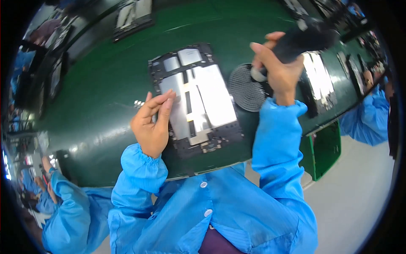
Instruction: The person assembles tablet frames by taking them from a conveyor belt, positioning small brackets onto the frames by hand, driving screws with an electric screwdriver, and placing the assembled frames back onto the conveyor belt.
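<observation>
An opened tablet (220, 101) lies on the green bench in front of me, its silver battery packs and dark circuit boards showing. My left hand (152, 122) is over its left edge with thumb and fingertips pinched together; whatever is between them is too small to make out. To the right, my right hand (281, 74) is raised and curled round a bulky black tool (306, 42), blurred and partly hidden by the fingers. Below that hand sits a round grey ridged dish (245, 91). A small pale rounded piece (258, 75) shows between the hand and the dish.
Small white pieces (138, 103) lie left of my left hand. Another opened device (319, 78) lies at the right, and one more (133, 19) at the far side. A green crate (325, 152) stands below the bench's right edge. Blue-sleeved people (74, 211) sit on both sides.
</observation>
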A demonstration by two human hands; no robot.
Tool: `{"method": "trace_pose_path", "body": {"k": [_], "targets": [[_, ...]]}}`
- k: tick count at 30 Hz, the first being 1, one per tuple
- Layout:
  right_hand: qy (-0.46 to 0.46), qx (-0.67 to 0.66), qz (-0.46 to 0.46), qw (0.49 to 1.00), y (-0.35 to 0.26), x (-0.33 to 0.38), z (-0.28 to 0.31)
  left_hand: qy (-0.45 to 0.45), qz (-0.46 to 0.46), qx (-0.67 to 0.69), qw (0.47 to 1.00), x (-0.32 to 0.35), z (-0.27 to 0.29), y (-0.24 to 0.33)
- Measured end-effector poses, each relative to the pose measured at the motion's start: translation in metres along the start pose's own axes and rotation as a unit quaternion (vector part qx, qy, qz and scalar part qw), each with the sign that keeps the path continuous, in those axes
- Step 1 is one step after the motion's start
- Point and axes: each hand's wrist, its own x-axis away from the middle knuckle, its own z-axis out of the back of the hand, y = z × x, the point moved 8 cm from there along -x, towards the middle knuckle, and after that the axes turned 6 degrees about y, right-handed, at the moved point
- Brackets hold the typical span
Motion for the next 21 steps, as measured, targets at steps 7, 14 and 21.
{"method": "trace_pose_path", "body": {"k": [7,14,21], "targets": [[0.03,-0.043,0.07,0.996,-0.031,0.004,0.012,-0.02,0.105,0.035,0.994,-0.021,0.032,-0.023],[0.0,-0.034,0.074,0.997,-0.034,0.013,-0.004,-0.089,0.244,0.029,0.965,-0.023,0.022,-0.041],[-0.033,-0.055,0.087,0.994,-0.051,0.024,-0.028,-0.111,0.134,-0.003,0.985,-0.047,0.015,-0.042]]}}
